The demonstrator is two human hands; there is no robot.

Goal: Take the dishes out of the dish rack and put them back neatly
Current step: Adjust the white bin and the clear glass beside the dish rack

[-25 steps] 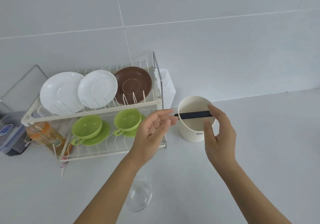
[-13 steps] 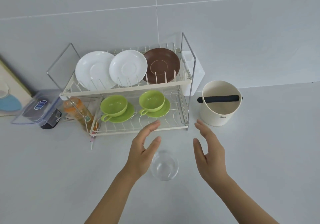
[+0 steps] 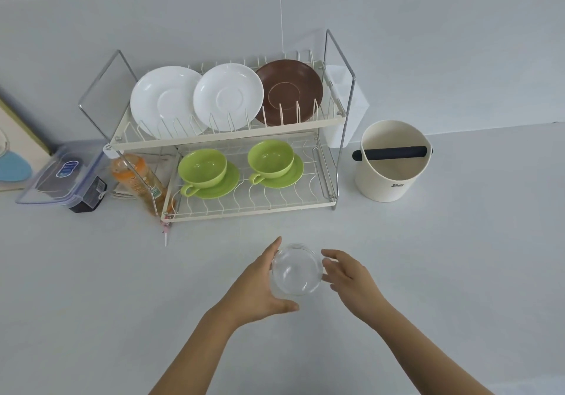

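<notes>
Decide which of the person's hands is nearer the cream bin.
Right. The right hand is at the glass bowl's right side, below the cream bin; the left hand grips the bowl's left side, farther away.

The rack (image 3: 325, 125) stood against the wall, two wire tiers. Up top, two white plates (image 3: 166, 101) (image 3: 227, 96) and a brown plate (image 3: 290, 92) leaned on edge, overlapping. Below sat two green cups (image 3: 202, 168) (image 3: 270, 159), upright on green saucers (image 3: 224, 185) (image 3: 289, 177). A clear glass bowl (image 3: 296, 272) rested upright on the worktop in front.
</notes>
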